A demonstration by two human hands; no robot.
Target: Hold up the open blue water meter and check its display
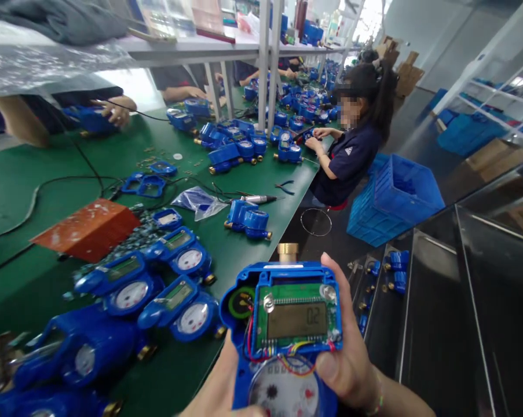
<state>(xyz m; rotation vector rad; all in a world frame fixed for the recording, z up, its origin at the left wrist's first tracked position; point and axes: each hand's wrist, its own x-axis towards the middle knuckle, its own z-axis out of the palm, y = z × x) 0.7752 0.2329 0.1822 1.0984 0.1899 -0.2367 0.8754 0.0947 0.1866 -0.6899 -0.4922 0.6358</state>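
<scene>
A blue water meter [296, 321] is held up close in front of me, its cover off. Its bare green circuit board, coloured wires and a display reading 0.2 are visible, with the round dial below and a brass threaded end at the top. My left hand [218, 379] grips its lower left side, partly cut off by the frame's bottom edge. Wrapped round the right side is my right hand [348, 359], with its thumb beside the wires. Left of it, several blue meters [180, 307] with displays and dials lie on the green table [239, 266].
An orange angled block [87, 229] sits among scattered small screws. Farther along lie a plastic bag [198, 202], an electric screwdriver [259, 199] and pliers [285, 186]. A seated co-worker [352, 150] handles parts near blue crates [387, 200]. Other people's hands work across the table.
</scene>
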